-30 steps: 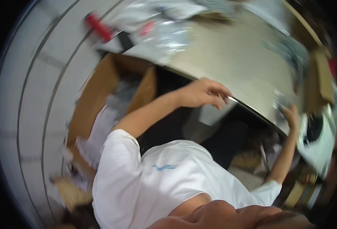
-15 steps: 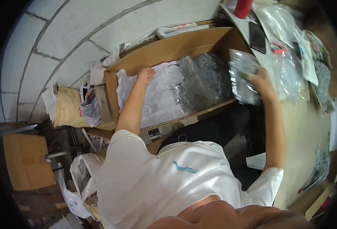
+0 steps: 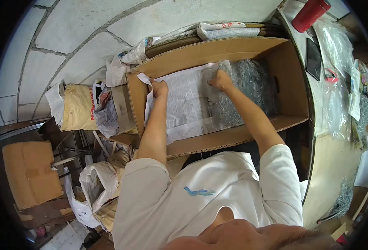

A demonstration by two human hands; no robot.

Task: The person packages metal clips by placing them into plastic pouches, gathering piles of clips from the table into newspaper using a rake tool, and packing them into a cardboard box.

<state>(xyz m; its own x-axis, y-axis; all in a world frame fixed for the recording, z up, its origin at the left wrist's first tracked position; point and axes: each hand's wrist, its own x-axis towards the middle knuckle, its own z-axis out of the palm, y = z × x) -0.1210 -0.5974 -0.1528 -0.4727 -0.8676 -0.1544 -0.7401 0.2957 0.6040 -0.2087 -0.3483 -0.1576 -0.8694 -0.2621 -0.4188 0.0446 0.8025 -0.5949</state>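
Observation:
A large open cardboard box [image 3: 200,143] lies in front of me, with white printed paper sheets [image 3: 186,98] along its left part. Clear, crinkled plastic packets [image 3: 255,89] cover its right part and overlap the paper. My left hand [image 3: 160,88] is inside the box near its left wall, fingers closed on the paper, whose edge curls up beside the thumb. Over the boundary between paper and plastic, my right hand [image 3: 222,81] is closed on a clear plastic packet, thumb pointing left. Part of that packet stands up behind the knuckles; the fingertips are hidden.
To the right, a table [image 3: 334,156] bears a red cup [image 3: 311,16], a black phone [image 3: 313,59] and clear plastic bags [image 3: 336,48]. Left of the box are a yellow bag [image 3: 79,107] and crumpled paper [image 3: 107,116]. A cardboard piece [image 3: 33,174] lies lower left.
My right hand has brought the silvery plastic packet from beside the table leftward into the box. My left hand has gone from lying open on the paper to gripping it. The view has shifted.

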